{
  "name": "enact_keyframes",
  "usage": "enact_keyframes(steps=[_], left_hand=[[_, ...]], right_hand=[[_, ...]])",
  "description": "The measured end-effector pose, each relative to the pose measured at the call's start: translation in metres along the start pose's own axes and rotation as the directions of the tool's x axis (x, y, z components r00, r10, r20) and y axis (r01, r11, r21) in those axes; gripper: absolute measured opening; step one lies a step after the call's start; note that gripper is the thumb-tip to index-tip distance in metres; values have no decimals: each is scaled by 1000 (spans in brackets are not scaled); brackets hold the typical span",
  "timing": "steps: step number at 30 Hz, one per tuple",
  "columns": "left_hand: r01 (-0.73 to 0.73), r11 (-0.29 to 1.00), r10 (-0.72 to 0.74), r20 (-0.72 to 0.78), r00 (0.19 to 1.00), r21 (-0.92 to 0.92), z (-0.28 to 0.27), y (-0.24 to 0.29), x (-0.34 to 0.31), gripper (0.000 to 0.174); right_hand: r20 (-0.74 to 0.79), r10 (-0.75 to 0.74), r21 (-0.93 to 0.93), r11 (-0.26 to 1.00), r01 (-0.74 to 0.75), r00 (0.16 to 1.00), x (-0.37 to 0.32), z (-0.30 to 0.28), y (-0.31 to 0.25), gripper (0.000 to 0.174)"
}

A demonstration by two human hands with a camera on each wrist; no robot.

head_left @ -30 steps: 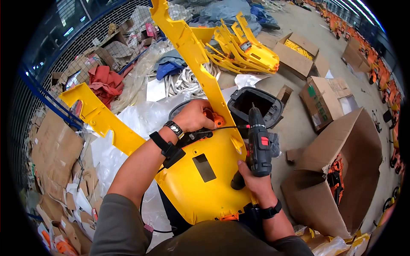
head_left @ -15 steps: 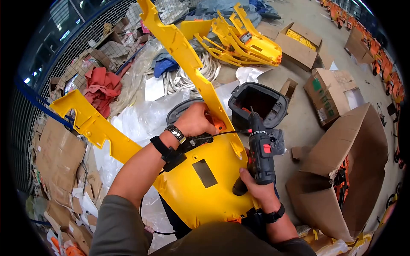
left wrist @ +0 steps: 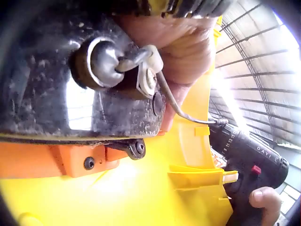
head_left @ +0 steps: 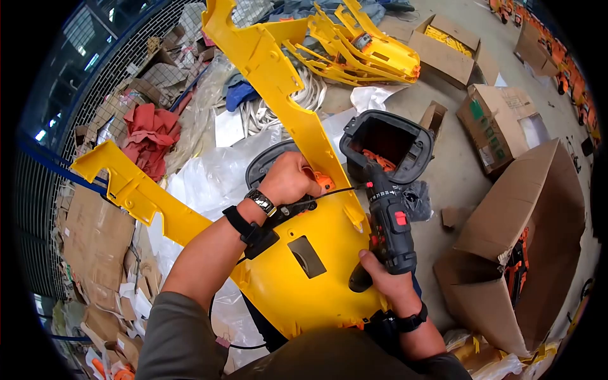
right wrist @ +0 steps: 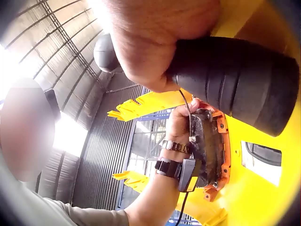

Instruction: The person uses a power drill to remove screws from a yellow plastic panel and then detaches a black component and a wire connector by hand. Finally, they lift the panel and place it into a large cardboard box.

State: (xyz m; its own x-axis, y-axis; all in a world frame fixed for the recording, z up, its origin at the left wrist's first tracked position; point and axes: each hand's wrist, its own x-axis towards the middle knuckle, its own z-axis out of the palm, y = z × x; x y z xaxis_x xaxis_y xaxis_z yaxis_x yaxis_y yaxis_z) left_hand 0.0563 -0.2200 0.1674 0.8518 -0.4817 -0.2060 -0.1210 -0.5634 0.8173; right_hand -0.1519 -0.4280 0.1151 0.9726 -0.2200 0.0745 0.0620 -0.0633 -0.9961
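A large yellow plastic shell point(head_left: 304, 285) with two long arms lies across the person's lap. My left hand point(head_left: 288, 182) curls over a dark part fixed with an orange bracket point(head_left: 325, 183) at the base of the upright arm; the left wrist view shows the dark part point(left wrist: 42, 70) close up, its far side hidden. My right hand point(head_left: 386, 278) grips the handle of a black cordless drill point(head_left: 391, 228), its chuck pointing away from the body. In the right wrist view the drill's dark handle point(right wrist: 235, 80) passes under the palm. A thin cable point(head_left: 329, 193) runs between the dark part and the drill's front.
Beyond the drill stands an open black bin-like housing point(head_left: 386, 142). Stacked yellow shells point(head_left: 386, 60) lie further off. Cardboard boxes point(head_left: 494, 253) stand on the right. Flattened cardboard point(head_left: 98, 237), a red cloth point(head_left: 151, 136) and plastic sheeting point(head_left: 209, 168) lie on the left.
The drill and right hand have shifted slightly down and right in the head view. The left hand keeps its place on the dark part. The surroundings have shifted with the head camera.
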Motion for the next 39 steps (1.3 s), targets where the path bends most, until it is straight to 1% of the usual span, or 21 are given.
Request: enact_keyframes(steps=[1, 3, 5, 6, 7, 9, 10, 11, 13, 14, 17, 18, 21, 22, 25, 28, 30, 34, 39], left_hand=[[4, 999, -5, 5, 1000, 34, 0, 2, -2, 35], [8, 995, -9, 10, 1000, 102, -1, 8, -6, 35], [-24, 997, 28, -45, 999, 74, -3, 4, -6, 35], [-41, 997, 45, -71, 997, 58, -1, 2, -6, 35], [-33, 996, 39, -74, 997, 80, -1, 2, -7, 36], [-22, 992, 32, -81, 996, 124, -1, 5, -7, 37], [-22, 994, 28, -52, 998, 107, 0, 4, -6, 37], [-22, 996, 24, -26, 999, 89, 0, 1, -4, 36], [-14, 997, 15, -10, 1000, 75, 0, 0, -5, 37], [-9, 996, 10, -11, 1000, 85, 0, 2, -6, 37], [1, 989, 1, -18, 1000, 146, -2, 15, -9, 37], [9, 985, -5, -23, 1000, 170, -2, 17, -10, 37], [-3, 991, 6, -29, 1000, 132, -2, 9, -9, 36], [-14, 990, 19, -36, 999, 143, -3, 8, -10, 37], [-38, 982, 49, -57, 997, 183, -4, 10, -13, 37], [-41, 971, 61, -77, 995, 235, -5, 11, -13, 36], [-28, 965, 49, -75, 996, 261, -6, 13, -14, 36], [-45, 971, 66, -84, 994, 234, -6, 17, -18, 35], [-53, 972, 75, -90, 993, 229, -4, 10, -14, 37]], right_hand=[[-7, -5, 15, 1000, 5, 1000, 0, -1, 0, 44], [-22, -72, 22, 997, 73, 997, -2, -4, -6, 46], [1, -147, -8, 989, 147, 989, -6, -13, -13, 48], [38, -143, -23, 989, 143, 989, -12, -20, -18, 49], [75, -137, -37, 989, 141, 988, -18, -27, -22, 50], [176, -47, -53, 997, 57, 983, -31, -38, -38, 53], [237, 62, 16, 998, -68, 970, -34, -38, -51, 52], [270, 65, 30, 997, -76, 961, -41, -38, -49, 49], [344, 63, -50, 998, -48, 937, -47, -34, -49, 47], [347, 54, -77, 997, -29, 936, -46, -28, -52, 46], [273, 150, -2, 988, -155, 950, -44, -11, -50, 44], [254, 114, -30, 993, -110, 961, -43, -9, -45, 45], [268, 117, -5, 993, -120, 956, -31, -11, -43, 47], [272, 92, -33, 996, -86, 958, -27, -10, -47, 48], [269, 76, -10, 997, -76, 960, -22, -5, -54, 48], [287, 19, -54, 999, -4, 958, -20, -4, -50, 49], [293, 45, -77, 997, -23, 955, -19, -5, -55, 50], [301, 70, -88, 995, -45, 951, -18, -6, -57, 49], [296, 109, -37, 994, -102, 949, -20, -6, -50, 50]])
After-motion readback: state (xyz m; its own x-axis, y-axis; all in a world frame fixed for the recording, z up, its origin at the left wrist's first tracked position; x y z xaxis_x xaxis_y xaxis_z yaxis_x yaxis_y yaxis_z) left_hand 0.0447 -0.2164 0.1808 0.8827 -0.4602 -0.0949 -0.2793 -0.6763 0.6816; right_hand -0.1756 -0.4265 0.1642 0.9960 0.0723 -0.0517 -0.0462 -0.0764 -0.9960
